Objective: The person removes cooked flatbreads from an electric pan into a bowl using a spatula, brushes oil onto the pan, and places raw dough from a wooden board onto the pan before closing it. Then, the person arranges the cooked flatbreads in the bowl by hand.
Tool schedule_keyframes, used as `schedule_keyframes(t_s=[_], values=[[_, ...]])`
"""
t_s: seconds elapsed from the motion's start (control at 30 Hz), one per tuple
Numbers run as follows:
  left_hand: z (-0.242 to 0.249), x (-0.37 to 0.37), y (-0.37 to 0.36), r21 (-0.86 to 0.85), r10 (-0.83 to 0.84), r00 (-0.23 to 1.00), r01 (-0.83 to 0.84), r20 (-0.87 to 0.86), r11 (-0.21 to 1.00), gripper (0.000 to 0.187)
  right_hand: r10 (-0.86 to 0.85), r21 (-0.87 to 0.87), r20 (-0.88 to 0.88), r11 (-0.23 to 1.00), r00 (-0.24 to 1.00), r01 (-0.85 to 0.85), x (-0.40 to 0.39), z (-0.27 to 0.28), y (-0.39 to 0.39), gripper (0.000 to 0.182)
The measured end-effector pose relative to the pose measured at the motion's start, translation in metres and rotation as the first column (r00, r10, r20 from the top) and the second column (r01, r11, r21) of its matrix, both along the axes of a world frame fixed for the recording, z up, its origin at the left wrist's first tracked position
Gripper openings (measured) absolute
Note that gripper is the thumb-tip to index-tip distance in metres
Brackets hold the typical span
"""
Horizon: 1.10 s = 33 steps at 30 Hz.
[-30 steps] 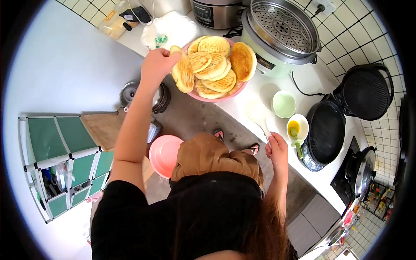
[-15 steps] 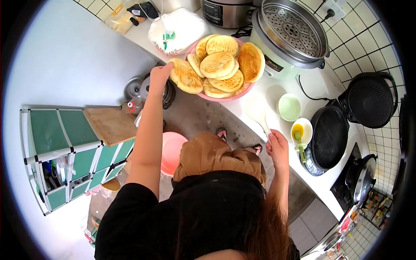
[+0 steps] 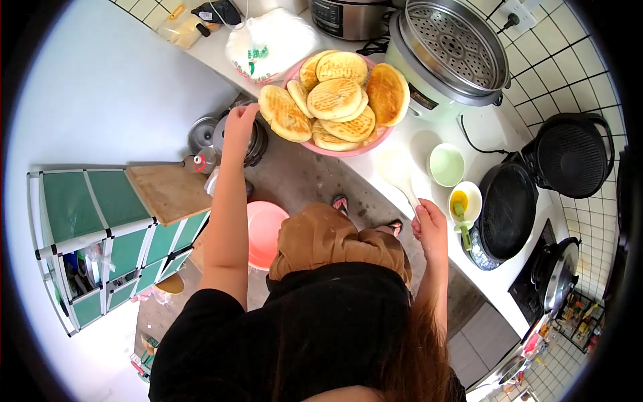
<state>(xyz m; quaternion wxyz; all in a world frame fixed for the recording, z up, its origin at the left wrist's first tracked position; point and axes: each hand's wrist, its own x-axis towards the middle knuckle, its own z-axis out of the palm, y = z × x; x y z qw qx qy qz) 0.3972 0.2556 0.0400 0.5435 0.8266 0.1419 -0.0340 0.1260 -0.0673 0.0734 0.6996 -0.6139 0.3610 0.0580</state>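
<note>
In my closed right hand [image 3: 429, 224] is the handle of a white rice paddle [image 3: 396, 169], whose pale flat head is over the white counter. My left hand [image 3: 241, 126] hovers just left of a browned flatbread [image 3: 284, 114], its fingers drawn together with nothing visible in them. That flatbread leans over the left rim of a pink basin [image 3: 358, 150]. Several more round flatbreads [image 3: 335, 98] are piled in the basin, along with a larger golden one [image 3: 388, 94] on the right side.
Right of the paddle stand a green bowl [image 3: 446, 165] and a white cup [image 3: 471, 195] with yellow liquid and a green brush [image 3: 462, 224]. Beyond are an open black electric griddle [image 3: 509, 211] and a cooker with a steamer tray [image 3: 452, 45]. A pink tub [image 3: 264, 234] is on the floor.
My left hand has drawn back slightly left and down from the flatbread's edge, leaving a small gap. The flatbread stays on the basin rim. My right hand keeps the paddle nearly still.
</note>
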Motion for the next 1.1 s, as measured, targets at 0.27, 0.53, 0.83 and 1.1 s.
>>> schedule_keyframes(t_s=[0.27,0.53,0.83,1.1], values=[[0.038,-0.068,-0.047,0.414,-0.240,0.825,0.008,0.512,0.910,0.019,0.023,0.009,-0.010,1.000,1.000,-0.023,0.001,-0.002,-0.001,0.022],[0.011,-0.081,-0.121,0.748,-0.756,0.536,0.307,0.375,0.588,0.021,0.009,-0.013,-0.008,1.000,1.000,-0.009,0.001,-0.002,0.011,0.021],[-0.027,-0.059,-0.183,0.840,-0.841,0.460,0.304,0.285,0.450,0.026,-0.127,-0.011,0.005,0.992,0.992,0.127,-0.030,-0.003,0.000,0.022],[-0.040,-0.049,-0.194,0.940,-0.887,0.438,0.220,0.145,0.263,0.023,-0.209,-0.012,0.005,0.978,0.978,0.209,-0.052,-0.010,-0.001,0.023]])
